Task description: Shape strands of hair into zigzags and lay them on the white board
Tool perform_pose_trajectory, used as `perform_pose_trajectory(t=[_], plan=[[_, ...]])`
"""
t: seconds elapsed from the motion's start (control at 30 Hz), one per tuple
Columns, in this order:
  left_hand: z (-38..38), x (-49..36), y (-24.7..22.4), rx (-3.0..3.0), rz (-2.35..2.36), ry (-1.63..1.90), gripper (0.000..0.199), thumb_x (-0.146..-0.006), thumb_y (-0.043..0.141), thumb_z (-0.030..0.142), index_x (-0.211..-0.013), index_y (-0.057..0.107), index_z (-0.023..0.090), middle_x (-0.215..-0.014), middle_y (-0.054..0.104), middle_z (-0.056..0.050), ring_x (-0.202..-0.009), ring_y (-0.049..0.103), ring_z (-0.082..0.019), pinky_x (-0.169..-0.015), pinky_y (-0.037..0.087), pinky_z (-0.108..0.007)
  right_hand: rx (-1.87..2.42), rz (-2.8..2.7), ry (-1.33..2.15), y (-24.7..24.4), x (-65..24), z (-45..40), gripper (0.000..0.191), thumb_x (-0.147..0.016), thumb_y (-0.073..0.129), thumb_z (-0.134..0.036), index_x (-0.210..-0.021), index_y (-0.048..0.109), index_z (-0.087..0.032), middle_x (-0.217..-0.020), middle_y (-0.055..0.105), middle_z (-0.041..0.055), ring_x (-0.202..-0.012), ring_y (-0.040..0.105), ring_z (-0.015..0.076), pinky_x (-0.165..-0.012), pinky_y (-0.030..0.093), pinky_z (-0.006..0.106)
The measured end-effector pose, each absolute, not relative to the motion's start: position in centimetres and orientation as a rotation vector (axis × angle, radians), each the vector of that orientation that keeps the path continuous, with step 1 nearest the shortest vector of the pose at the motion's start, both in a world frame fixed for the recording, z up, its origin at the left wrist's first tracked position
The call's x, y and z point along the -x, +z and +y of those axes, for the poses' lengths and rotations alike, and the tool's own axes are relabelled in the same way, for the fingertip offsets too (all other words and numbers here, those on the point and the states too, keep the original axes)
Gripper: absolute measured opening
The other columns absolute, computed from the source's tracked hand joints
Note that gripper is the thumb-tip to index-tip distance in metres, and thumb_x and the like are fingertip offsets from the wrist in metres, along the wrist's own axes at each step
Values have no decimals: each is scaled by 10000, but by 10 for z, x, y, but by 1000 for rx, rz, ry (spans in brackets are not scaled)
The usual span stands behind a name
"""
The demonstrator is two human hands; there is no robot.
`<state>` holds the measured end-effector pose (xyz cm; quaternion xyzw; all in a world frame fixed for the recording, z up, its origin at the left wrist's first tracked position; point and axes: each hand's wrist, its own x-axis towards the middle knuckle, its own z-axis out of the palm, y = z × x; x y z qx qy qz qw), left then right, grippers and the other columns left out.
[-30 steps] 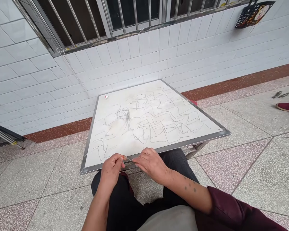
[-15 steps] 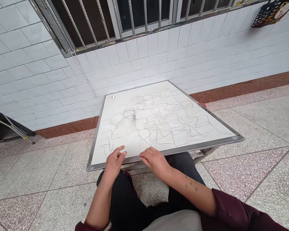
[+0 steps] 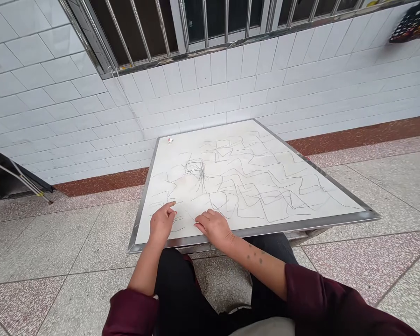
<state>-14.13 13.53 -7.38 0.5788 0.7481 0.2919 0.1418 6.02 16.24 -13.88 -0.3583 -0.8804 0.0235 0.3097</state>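
Note:
Thin dark strands [image 3: 261,218], long, bent and wavy, lie in rows over a white tabletop [image 3: 210,129] with a metal edge. I cannot tell whether they are wire, thread or hair. A tangled bunch of them [image 3: 202,171] sits left of the middle. Over the near left part of the table is my left hand [image 3: 162,222], its thumb and forefinger apart, close to several short strands. My right hand [image 3: 215,228] rests by the near edge with fingers curled and thumb pressed to them. Whatever it pinches is too fine to make out.
A small white and red object [image 3: 170,140] lies at the table's far left corner. Behind the table stands a white tiled wall [image 3: 210,100] with a barred window [image 3: 215,23]. A dark patterned bag [image 3: 411,23] hangs at upper right. Thin poles [image 3: 19,175] lean at left.
Both hands have moved forward and slightly left, farther over the tabletop. The view has shifted a little, so the table appears farther right.

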Motion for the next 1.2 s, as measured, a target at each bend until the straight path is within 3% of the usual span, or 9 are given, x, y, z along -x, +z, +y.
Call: perform_pose_trajectory(t=[0.2,0.47,0.67,0.93,1.1,1.2], plan=[[155,144,-81,-1848,2207,636,369,-856,549,174,-1194,668,259,-835,732,8,-909,612,-226,-782,462,-324,981,-2347,77,-151,-52,168,102,-886,686,-289,-901,705,-190,-785,683,48,-777,564,211,-646,401,312],[163,145,-97,-1994,2260,544,374,-868,546,154,-1216,659,229,-921,745,-42,-958,602,-258,-801,475,-342,987,-2304,155,-155,-53,175,113,-924,632,-269,-898,712,-195,-795,694,39,-776,571,202,-684,453,309],[163,148,-96,-2075,2227,674,346,-845,548,148,-1148,691,231,-958,747,-50,-933,617,-271,-805,487,-371,1029,-2204,215,-152,-79,178,194,-981,528,-249,-926,708,-202,-817,690,40,-795,576,192,-731,493,307],[116,118,-100,-2150,2146,1093,303,-975,435,280,-1133,684,209,-1030,724,-71,-955,620,-235,-893,490,-374,971,-2096,291,-147,-107,162,173,-966,538,-214,-997,708,-203,-852,684,52,-814,560,202,-730,508,321],[103,89,-127,-2262,1984,1085,300,-979,449,265,-1164,671,185,-1135,704,-99,-1082,610,-241,-963,488,-397,809,-2172,238,-147,-98,158,227,-947,552,-149,-1114,693,-210,-1046,692,80,-922,558,207,-812,508,350],[107,86,-140,-2293,1976,1049,315,-969,463,260,-1201,649,155,-1164,690,-136,-1109,605,-273,-960,495,-442,752,-2206,207,-153,-90,158,216,-949,563,-169,-1110,703,-208,-1060,705,71,-938,565,213,-815,501,360]])
